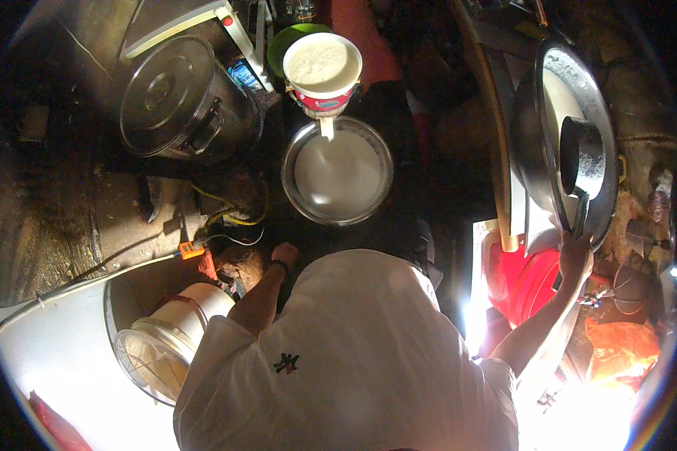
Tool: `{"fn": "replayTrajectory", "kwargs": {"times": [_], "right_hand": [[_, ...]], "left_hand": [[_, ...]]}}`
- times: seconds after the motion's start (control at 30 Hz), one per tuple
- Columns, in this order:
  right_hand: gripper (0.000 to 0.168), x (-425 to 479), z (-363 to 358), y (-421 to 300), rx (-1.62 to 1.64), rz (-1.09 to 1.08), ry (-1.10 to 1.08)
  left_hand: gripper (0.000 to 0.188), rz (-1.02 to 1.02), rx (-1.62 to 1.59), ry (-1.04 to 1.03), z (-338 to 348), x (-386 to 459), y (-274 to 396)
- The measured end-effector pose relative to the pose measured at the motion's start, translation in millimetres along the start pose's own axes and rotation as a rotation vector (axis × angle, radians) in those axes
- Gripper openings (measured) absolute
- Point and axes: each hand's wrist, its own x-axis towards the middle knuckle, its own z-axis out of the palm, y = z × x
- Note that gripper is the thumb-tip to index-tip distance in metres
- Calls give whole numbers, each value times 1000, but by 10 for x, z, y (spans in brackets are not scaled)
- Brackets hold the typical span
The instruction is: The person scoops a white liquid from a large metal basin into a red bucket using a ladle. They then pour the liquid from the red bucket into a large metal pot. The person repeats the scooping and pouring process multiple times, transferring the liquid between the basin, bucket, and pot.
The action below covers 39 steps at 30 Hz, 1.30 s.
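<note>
My right hand [576, 253] grips the dark handle of a large metal ladle [591, 158]. The ladle's deep cup tilts inside a wide metal wok [522, 141], which contains pale liquid. On the other side, my left hand [285, 255], with a dark band at the wrist, hangs low beside my body; its fingers are too shadowed to make out. In front of me a round metal basin [386, 191] holds cloudy whitish liquid. Above its far rim juts a pale spout [327, 128], below a white bowl-shaped hopper [322, 92] filled with pale, grainy material.
A lidded steel stockpot [166, 96] stands at the far left. Orange power socket [191, 250] and cables lie nearer me. White buckets [194, 307] and a round mesh strainer [152, 361] are at lower left. Red plastic containers [524, 282] and an orange bag [620, 349] sit right.
</note>
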Motion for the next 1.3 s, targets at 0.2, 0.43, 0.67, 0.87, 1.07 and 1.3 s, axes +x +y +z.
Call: {"fn": "replayTrajectory", "kwargs": {"times": [0.2,0.43,0.67,0.87,1.07,1.3], "right_hand": [[65,-4,-12,10,-5,1,-3],[61,25,47,43,-5,-9,-6],[61,9,39,46,6,-37,14],[63,24,33,40,0,-13,-23],[62,-15,-49,-20,-12,-1,-8],[61,-17,-7,6,-13,-24,11]], "left_hand": [[27,-77,-159,-10,-330,-200,212],[21,33,38,-15,-325,-147,170],[21,179,206,-44,-231,-100,87],[13,72,-1,-7,-170,-43,-6],[23,309,434,-128,-452,-200,229],[15,233,365,-183,-502,-182,287]]}}
